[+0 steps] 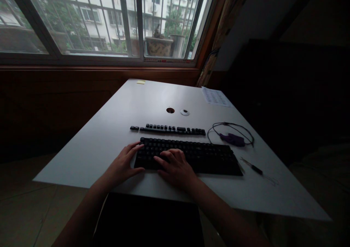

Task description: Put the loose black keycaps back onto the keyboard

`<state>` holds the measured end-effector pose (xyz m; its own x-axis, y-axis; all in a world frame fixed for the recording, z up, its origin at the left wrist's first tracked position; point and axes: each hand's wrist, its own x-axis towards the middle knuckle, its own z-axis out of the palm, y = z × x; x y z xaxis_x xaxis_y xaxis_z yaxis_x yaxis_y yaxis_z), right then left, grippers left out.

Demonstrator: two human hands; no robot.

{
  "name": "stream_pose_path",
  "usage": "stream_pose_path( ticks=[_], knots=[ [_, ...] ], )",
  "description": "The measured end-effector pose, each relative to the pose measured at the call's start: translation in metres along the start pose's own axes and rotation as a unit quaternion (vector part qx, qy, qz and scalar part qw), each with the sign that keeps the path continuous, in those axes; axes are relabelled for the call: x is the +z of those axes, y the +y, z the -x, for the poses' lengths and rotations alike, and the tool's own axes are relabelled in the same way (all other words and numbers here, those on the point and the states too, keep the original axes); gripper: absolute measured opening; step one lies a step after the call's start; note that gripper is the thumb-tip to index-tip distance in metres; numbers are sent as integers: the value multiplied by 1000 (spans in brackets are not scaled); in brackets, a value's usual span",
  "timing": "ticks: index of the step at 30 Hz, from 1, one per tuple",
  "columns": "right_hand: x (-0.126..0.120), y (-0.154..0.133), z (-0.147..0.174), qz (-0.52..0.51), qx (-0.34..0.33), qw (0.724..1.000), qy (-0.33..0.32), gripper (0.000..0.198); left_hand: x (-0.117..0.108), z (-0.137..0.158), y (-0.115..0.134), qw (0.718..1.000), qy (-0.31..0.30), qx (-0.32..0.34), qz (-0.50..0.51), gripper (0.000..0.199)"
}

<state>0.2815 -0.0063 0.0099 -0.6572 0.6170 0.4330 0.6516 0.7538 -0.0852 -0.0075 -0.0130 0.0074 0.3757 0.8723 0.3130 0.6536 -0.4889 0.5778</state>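
head view: where was the keyboard (pixel 213 159) relative to the fingers?

it was beneath and between them. its left end was framed by the left hand (pixel 127 163), and most of its length extended to the right of the right hand (pixel 176 168).

state the condition of the left fingers.

they were spread apart. the foremost fingertips reached the far left corner of the keyboard; the thumb lay at the near edge, well apart from them.

and the right fingers?

they were bent over the left-central keys. the index fingertip pointed left, with a gap between it and the thumb. whether the fingertips pinched a key could not be told.

list the items beyond the fingers.

a row of loose keycaps (pixel 181 129) was just past the keyboard, roughly parallel to it. farther out were a round hole (pixel 170 110) in the table (pixel 90 155) and, just beside it, a white ring (pixel 185 112). a yellow note (pixel 141 82) was near the far edge, ahead of the left fingers.

list the items to the right of the right fingers.

a coiled cable (pixel 226 123) with a purple bundle (pixel 232 139) inside its loop was beyond the keyboard's right part. a black-handled wire tool (pixel 257 169) was past the right end. a printed sheet (pixel 216 96) was at the far right corner.
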Motion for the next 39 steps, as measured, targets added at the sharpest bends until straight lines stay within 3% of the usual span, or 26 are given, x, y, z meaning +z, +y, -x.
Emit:
stream_pose_path(
  ticks=[5,10,14,19,23,27,33,36,39],
  knots=[
    [-4,-1,-1,-20,-19,999,24,36,0,-1,1,1000,-1,0,-2,83],
    [-6,-3,-1,-24,-11,1000,11,52,0,-1,0,1000,7,6,-4,83],
    [-4,-3,-1,-23,-25,999,19,42,0,0,-1,1000,3,1,-2,82],
    [-2,-2,0,-18,-19,1000,15,54,0,1,1,1000,8,-5,-14,82],
    [-2,-3,0,-20,-27,999,28,42,-5,0,5,1000,21,-1,-13,68],
    [-1,-2,0,-18,-21,999,22,56,-18,-8,2,998,64,2,-20,41],
    [1,0,1,-27,-49,998,40,45,-47,-53,-23,982,147,10,-119,19],
    [-4,-1,0,-33,-54,997,53,50,-53,-90,-40,979,139,32,-148,15],
    [-7,-2,-1,-42,-49,996,69,48,-49,-128,-55,980,94,34,-170,14]
  ],
)
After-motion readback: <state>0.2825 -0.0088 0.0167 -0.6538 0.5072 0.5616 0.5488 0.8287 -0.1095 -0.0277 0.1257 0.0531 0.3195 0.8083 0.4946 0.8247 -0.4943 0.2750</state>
